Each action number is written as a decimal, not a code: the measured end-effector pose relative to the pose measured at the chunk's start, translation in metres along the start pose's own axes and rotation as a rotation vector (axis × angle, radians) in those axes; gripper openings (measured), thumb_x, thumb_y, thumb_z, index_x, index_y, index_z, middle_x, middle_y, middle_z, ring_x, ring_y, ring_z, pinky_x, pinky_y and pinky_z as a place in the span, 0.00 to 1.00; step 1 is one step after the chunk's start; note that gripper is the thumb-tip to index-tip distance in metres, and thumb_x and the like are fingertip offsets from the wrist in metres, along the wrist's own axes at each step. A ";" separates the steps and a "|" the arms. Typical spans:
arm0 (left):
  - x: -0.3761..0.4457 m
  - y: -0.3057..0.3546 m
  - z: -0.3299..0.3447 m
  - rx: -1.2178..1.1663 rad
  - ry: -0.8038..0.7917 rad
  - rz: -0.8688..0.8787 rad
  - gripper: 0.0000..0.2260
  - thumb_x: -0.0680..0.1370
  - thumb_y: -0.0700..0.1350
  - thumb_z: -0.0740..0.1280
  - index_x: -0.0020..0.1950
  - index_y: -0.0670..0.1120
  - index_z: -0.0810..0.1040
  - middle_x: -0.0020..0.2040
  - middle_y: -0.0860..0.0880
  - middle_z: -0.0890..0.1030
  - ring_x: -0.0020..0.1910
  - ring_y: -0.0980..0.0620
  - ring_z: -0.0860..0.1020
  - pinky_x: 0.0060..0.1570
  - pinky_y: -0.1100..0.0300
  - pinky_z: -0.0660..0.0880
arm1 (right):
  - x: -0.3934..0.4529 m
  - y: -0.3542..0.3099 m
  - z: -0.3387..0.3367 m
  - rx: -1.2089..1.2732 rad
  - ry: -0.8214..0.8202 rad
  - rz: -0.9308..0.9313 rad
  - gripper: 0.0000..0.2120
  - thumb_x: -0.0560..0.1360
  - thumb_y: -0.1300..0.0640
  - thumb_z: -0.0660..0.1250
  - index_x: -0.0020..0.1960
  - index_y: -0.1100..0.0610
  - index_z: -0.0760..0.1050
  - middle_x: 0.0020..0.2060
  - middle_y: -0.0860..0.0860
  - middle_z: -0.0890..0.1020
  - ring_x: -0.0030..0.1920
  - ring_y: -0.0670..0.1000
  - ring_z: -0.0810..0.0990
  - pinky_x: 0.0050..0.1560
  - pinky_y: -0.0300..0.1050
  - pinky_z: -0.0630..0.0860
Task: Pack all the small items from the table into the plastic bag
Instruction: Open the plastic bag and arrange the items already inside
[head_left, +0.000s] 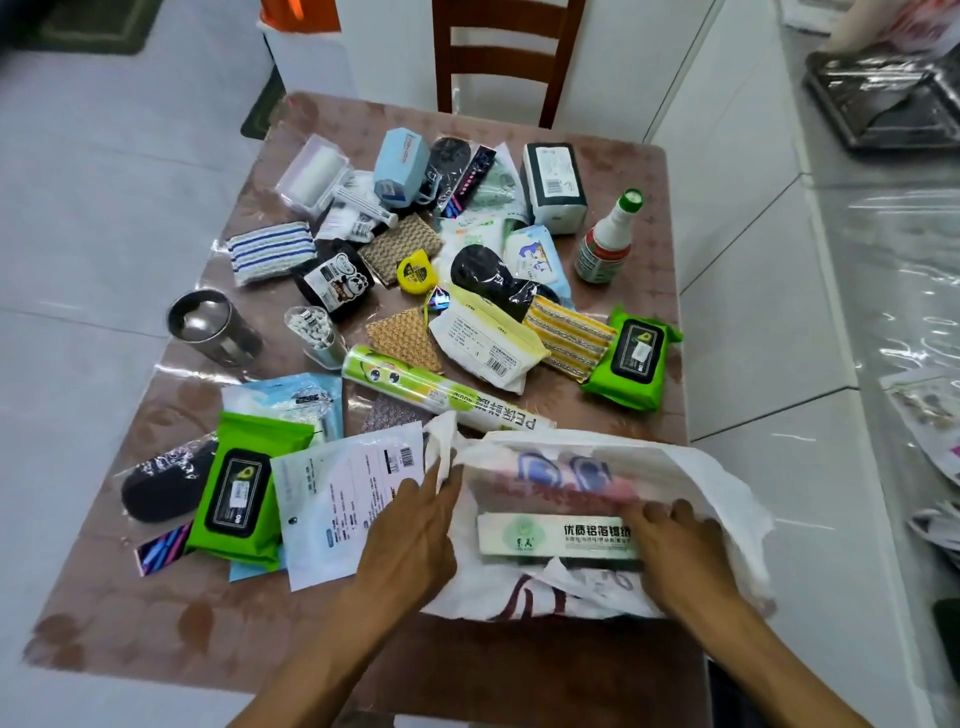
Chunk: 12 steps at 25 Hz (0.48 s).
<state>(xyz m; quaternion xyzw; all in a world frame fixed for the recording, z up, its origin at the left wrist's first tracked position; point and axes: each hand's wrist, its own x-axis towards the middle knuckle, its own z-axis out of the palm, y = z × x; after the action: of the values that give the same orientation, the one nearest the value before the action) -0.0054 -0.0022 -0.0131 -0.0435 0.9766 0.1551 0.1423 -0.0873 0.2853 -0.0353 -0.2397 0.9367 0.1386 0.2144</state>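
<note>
A white plastic bag (717, 483) lies open at the table's near right. Inside it I see a long white-and-green foil box (550, 538) and a pink-and-blue pack. My left hand (415, 530) pinches the bag's left rim between thumb and fingers. My right hand (675, 551) rests inside the bag, fingers on the right end of the foil box. Several small items cover the table: a green cling-film roll (415, 387), two green wipe packs (239, 499) (634, 358), a white pouch (343, 499), a yellow tape measure (415, 270).
A steel cup (213, 327), a cotton-swab jar (314, 330) and a green-capped bottle (608, 239) stand upright on the brown table (156, 587). A wooden chair (506, 57) stands at the far edge. White cabinets run along the right.
</note>
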 end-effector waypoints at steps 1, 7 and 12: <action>-0.002 0.002 -0.004 -0.032 -0.007 0.012 0.34 0.56 0.40 0.77 0.63 0.42 0.79 0.59 0.43 0.82 0.35 0.45 0.80 0.20 0.57 0.74 | 0.003 -0.005 0.000 0.007 0.008 0.038 0.25 0.74 0.57 0.61 0.71 0.47 0.65 0.63 0.51 0.76 0.62 0.56 0.72 0.55 0.49 0.70; -0.001 -0.003 0.000 -0.149 -0.066 -0.075 0.33 0.61 0.29 0.74 0.65 0.46 0.78 0.56 0.42 0.83 0.41 0.42 0.83 0.31 0.52 0.80 | 0.007 -0.012 -0.006 0.070 -0.015 0.222 0.25 0.64 0.63 0.73 0.62 0.59 0.77 0.52 0.60 0.84 0.49 0.62 0.82 0.48 0.55 0.80; -0.001 0.004 -0.001 -0.318 -0.132 -0.036 0.41 0.74 0.34 0.62 0.79 0.56 0.45 0.81 0.53 0.48 0.69 0.46 0.70 0.58 0.59 0.71 | -0.013 -0.045 -0.068 0.186 0.017 0.026 0.13 0.65 0.58 0.73 0.50 0.56 0.80 0.39 0.55 0.85 0.37 0.57 0.83 0.34 0.47 0.77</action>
<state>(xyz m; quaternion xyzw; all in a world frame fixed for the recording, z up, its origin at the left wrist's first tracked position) -0.0054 0.0015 -0.0109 -0.0728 0.9273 0.3077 0.2003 -0.0767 0.2274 0.0231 -0.2080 0.9503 0.0517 0.2261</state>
